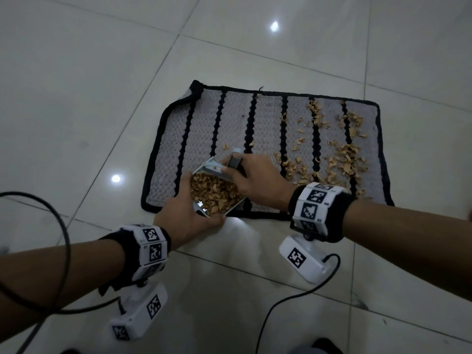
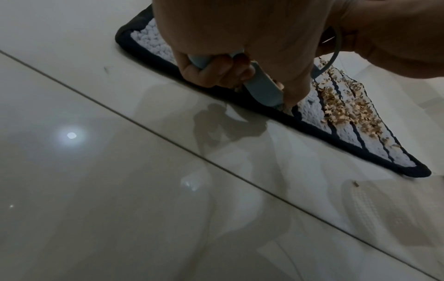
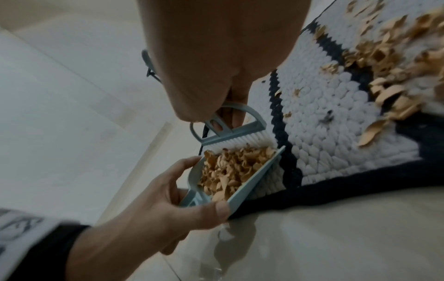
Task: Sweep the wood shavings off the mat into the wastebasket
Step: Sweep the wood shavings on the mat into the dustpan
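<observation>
Left hand (image 1: 184, 215) gripped the full dustpan (image 3: 240, 175); right hand (image 1: 258, 180) held the brush (image 3: 230, 133) at its mouth. Best kept level, brush blocking spillage. Remaining wood shavings (image 1: 342, 154) lay on the mat (image 1: 204, 129), right of both hands. The wastebasket was possibly the perforated reflection near the mat's corner.

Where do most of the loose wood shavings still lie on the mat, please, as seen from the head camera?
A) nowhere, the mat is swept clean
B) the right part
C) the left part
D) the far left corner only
B: the loose shavings scatter over the right part of the mat, while its left part shows almost none.
</observation>
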`<state>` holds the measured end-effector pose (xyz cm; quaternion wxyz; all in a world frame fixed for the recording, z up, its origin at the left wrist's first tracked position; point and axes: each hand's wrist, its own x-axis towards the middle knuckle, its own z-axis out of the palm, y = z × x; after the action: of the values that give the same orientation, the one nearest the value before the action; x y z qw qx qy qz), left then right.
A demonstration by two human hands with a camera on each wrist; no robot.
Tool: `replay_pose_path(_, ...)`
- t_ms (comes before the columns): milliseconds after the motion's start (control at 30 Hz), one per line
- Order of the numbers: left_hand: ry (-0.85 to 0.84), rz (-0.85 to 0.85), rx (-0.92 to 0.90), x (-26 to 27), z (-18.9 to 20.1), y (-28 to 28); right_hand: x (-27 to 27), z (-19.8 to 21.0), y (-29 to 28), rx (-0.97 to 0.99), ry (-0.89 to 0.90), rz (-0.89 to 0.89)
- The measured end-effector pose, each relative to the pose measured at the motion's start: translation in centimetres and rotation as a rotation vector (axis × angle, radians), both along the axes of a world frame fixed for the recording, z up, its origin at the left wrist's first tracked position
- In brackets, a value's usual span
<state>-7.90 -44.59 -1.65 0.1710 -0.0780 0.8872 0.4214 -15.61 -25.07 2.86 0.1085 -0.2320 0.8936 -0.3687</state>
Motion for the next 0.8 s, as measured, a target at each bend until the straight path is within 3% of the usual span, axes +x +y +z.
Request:
replay_pose_path(133,0.055,-0.001,0.074,-0.9,0.5,0.6,-1.6,2.2,2.4,-0.055,-0.037,-0.045)
replay_pose_path(400,0.158,-0.066,0.208,-3.7,2.2,5.2,-4.2,6.6,8.1,-0.017,0.054,-0.109)
replay_pose_path(500,0.155,-0.115,0.214,-4.1,2.4,6.3,-4.0,6.4,10.2,-0.056,0.086,-0.183)
replay_pose_path(667,0.136,-0.174,0.182,-5.1,1.9,7.1,-3.1,4.3,13.5,-0.209,0.040,-0.467)
replay_pose_path(800,0.097,-0.241,0.142,-5.5,1.7,6.7,-1.5,2.7,15.9,-0.142,0.051,-0.564)
